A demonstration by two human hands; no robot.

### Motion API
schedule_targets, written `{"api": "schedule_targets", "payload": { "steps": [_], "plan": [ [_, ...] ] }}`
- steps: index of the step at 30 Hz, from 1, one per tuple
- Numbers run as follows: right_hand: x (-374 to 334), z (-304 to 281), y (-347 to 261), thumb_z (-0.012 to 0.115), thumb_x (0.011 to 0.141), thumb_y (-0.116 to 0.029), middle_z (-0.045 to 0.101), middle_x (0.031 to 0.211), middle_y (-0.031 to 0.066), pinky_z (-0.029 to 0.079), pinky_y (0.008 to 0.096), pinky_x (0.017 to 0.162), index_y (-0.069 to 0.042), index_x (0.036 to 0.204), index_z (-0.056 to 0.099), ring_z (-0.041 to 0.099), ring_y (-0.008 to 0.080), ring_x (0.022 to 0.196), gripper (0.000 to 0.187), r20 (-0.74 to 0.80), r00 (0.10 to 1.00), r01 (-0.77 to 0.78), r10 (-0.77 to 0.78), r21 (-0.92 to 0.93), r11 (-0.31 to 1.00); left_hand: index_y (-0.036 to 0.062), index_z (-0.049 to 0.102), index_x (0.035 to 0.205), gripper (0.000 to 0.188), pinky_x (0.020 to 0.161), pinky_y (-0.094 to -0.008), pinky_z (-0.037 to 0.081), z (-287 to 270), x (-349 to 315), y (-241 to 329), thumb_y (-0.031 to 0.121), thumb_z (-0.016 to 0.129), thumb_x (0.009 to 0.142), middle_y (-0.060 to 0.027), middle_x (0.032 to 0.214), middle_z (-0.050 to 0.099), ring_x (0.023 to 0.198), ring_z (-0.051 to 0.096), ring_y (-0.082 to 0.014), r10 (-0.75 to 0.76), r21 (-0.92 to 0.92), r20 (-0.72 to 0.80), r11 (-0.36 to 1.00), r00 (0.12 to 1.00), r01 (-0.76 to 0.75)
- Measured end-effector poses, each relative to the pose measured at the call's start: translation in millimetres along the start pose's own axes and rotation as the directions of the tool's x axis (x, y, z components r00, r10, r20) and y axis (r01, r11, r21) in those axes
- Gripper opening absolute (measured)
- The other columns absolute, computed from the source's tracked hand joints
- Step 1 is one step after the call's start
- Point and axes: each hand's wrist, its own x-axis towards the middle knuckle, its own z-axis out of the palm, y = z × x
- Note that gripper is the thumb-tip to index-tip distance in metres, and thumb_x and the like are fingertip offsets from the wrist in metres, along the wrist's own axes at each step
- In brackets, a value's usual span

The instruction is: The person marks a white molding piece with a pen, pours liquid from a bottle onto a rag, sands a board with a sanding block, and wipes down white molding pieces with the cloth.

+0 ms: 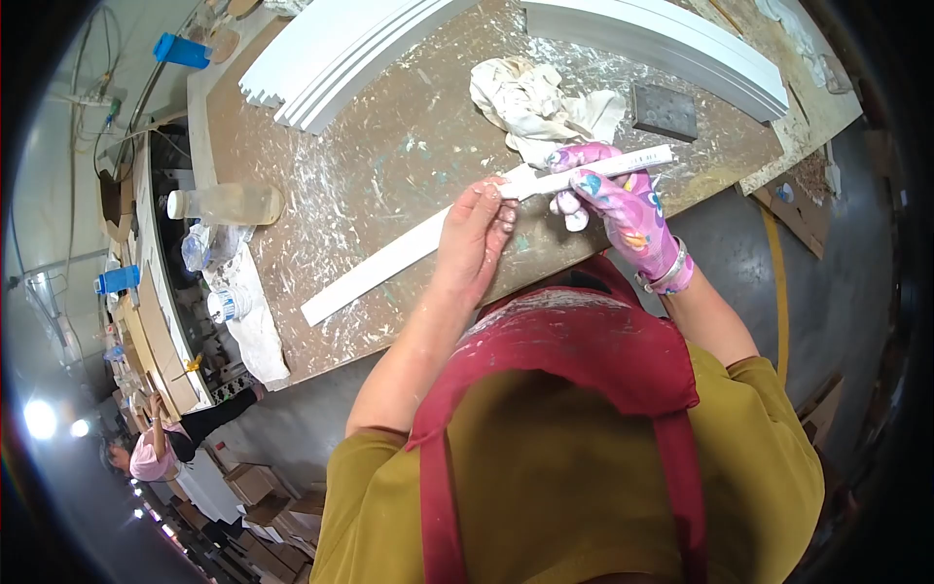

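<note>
A long white strip (375,276) lies aslant across the work table, one end towards its near left. My bare left hand (477,232) has its fingers curled closed at the strip's upper part and hides a stretch of it. In a pink floral glove, my right hand (628,219) grips a slim white tube-like piece (623,164) with small print near its far right end. The narrow left end of this piece meets my left fingertips, just over the strip. A crumpled cream cloth (525,102) lies right behind both hands.
White strips (355,54) are stacked at the back left, and more white lengths (671,44) at the back right. A dark grey block (664,112) sits near the cloth. A bottle (229,204) stands at the paint-spattered table's (389,165) left edge. A person (156,453) is far left.
</note>
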Motion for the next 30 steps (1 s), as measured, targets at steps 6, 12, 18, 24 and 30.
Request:
{"api": "schedule_targets", "payload": {
  "steps": [6,12,18,24,30],
  "plan": [
    [-7,-3,-7,0.053,0.093,-0.013,0.065,0.087,0.008,0.05,0.0236,0.06,0.001,0.112,0.058,0.063,0.0128,0.072,0.023,-0.054,0.998,-0.026,0.037,0.181,0.983,0.0037,0.057,0.108,0.017,0.07,-0.0233,0.051,-1,-3,-9,0.015,0.053,0.097,-0.0072,0.095,0.063,0.08,0.06,-0.0129,0.001,-0.035,0.061,0.999,0.998,0.002],
    [-10,-1,-6,0.053,0.095,-0.015,0.063,0.087,0.0035,0.045,0.0227,0.064,0.002,0.111,0.06,0.056,0.0078,0.074,0.024,-0.059,0.998,-0.022,0.035,0.218,0.976,0.0072,0.051,0.112,0.016,0.073,-0.0256,0.053,14,-13,0,0.011,0.053,0.096,-0.0152,0.107,0.064,0.093,0.065,-0.02,-0.003,0.063,0.012,0.998,1.0,0.003],
    [-7,2,-7,0.053,0.096,-0.015,0.061,0.083,0.0025,0.044,0.0223,0.063,0.0,0.108,0.061,0.054,0.0075,0.071,0.021,-0.052,0.996,-0.056,0.067,0.186,0.981,0.0055,0.052,0.114,0.024,0.069,-0.0226,0.049,5,-16,-3,0.005,0.06,0.091,-0.0101,0.095,0.065,0.077,0.061,-0.0127,0.234,0.536,0.096,0.807,0.967,-0.249],
    [-8,8,-7,0.054,0.095,-0.015,0.061,0.08,0.0013,0.043,0.022,0.061,0.0,0.103,0.062,0.054,0.0065,0.069,0.019,-0.008,0.998,-0.066,0.068,0.141,0.988,0.0063,0.053,0.128,0.054,0.066,-0.0233,0.045,12,-22,5,0.007,0.074,0.078,-0.0037,0.083,0.062,0.067,0.053,-0.0084,0.302,0.914,0.372,0.045,0.878,-0.403],
    [-5,5,-4,0.059,0.092,-0.019,0.061,0.081,0.0007,0.045,0.0229,0.059,-0.002,0.101,0.062,0.055,0.0065,0.071,0.019,0.039,0.994,-0.096,0.099,-0.061,0.993,0.0072,0.052,0.129,0.059,0.062,-0.027,0.045,20,-22,8,0.011,0.077,0.075,-0.0055,0.081,0.062,0.066,0.053,-0.0122,0.379,0.916,0.382,-0.03,0.843,-0.401]
  ]
}}
